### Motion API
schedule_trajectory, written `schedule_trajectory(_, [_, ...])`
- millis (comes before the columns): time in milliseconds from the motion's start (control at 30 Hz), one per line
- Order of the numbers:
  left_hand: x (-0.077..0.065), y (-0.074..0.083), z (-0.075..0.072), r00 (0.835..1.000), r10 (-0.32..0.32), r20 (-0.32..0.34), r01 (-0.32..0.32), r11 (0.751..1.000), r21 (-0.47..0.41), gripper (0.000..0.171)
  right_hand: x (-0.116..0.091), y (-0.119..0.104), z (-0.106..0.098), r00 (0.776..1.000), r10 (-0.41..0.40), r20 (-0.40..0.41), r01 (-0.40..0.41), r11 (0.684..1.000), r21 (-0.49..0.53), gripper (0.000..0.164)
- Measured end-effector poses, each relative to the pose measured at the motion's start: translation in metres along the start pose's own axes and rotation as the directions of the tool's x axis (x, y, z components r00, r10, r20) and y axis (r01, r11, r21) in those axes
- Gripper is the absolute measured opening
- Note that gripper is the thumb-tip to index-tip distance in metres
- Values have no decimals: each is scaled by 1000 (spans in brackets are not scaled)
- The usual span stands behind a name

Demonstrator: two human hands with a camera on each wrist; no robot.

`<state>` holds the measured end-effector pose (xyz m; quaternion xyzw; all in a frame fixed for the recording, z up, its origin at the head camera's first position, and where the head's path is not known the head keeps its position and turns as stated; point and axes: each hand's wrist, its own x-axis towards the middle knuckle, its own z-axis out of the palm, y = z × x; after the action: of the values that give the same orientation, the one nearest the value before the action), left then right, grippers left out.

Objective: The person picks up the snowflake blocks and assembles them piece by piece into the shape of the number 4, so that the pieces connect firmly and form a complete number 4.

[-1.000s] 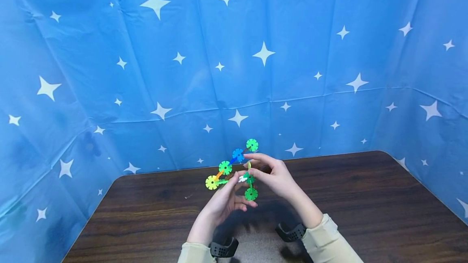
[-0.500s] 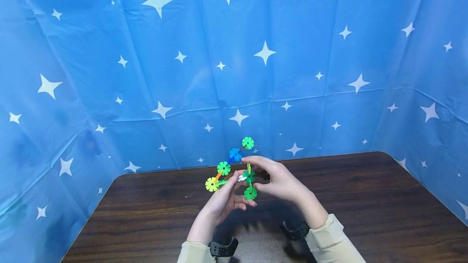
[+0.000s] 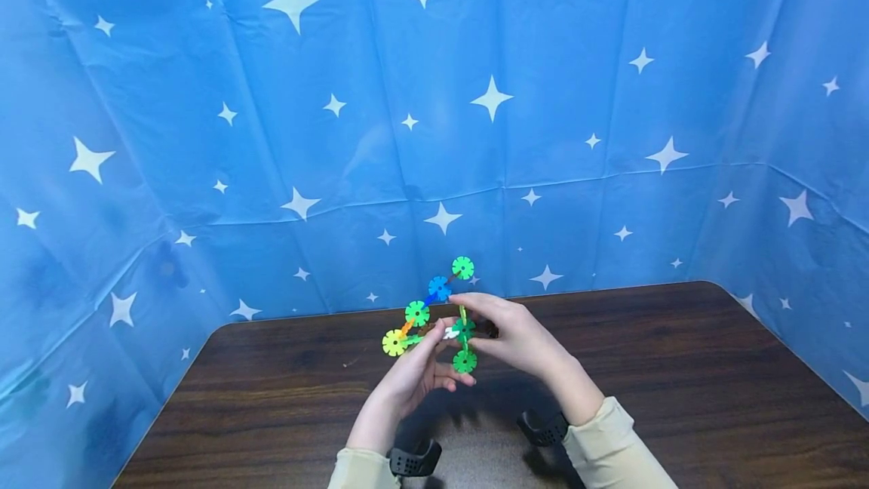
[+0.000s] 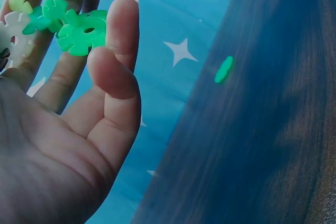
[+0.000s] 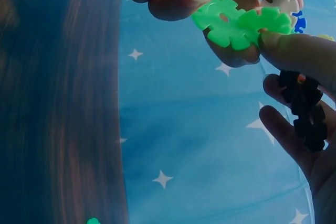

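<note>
My left hand (image 3: 410, 379) grips a linked chain of notched plastic snowflake discs, raised above the table. A yellow disc (image 3: 394, 342) sits at its left end, and a blue disc (image 3: 440, 289) and a light green disc (image 3: 463, 268) climb away at the top. The right hand (image 3: 519, 330) holds the chain's right side, its thumb on a green disc (image 5: 265, 20) and its index fingertip near the blue disc. A white disc (image 4: 14, 38) shows by the left fingers. Dark discs (image 5: 310, 111) lie along the right fingers. The hands partly hide the chain.
The dark wood table (image 3: 271, 398) lies beneath both hands. A starry blue curtain (image 3: 380, 96) stands behind it and along the sides. A loose green disc (image 4: 224, 70) shows against the wood. Black camera bands (image 3: 416, 460) are on both wrists.
The right thumb and index finger have spread apart, with the hand shifting slightly right. The chain's top swung a little left, then slightly back. The left hand has stayed nearly still.
</note>
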<state>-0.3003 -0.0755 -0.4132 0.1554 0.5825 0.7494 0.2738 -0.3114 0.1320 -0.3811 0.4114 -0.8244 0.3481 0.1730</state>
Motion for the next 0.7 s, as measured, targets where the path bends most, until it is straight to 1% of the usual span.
schedule_trajectory(200, [-1, 1, 1, 1000, 7, 5, -7, 1000, 2, 74, -1, 4, 0, 999, -36, -14, 35, 999, -15, 65])
schedule_trajectory(333, [-1, 1, 1, 1000, 8, 8, -8, 1000, -4, 70, -2, 4, -1, 1000, -23, -12, 23, 1000, 3, 63])
schedule_trajectory(433, [-1, 2, 2, 1000, 9, 10, -9, 1000, -5, 67, -1, 2, -3, 1000, 3, 6, -3, 1000, 30, 66])
schedule_trajectory(533, [-1, 2, 1, 1000, 14, 8, -14, 1000, 1, 66, -1, 3, -7, 998, 51, 28, -54, 995, 89, 75])
schedule_trajectory(600, [0, 2, 1, 1000, 18, 3, -18, 1000, 6, 65, -3, 7, -11, 993, 109, 44, -113, 986, 119, 81])
schedule_trajectory(700, [-1, 3, -1, 1000, 30, -5, -30, 1000, 9, 66, -6, 17, -18, 973, 219, 77, -228, 964, 133, 84])
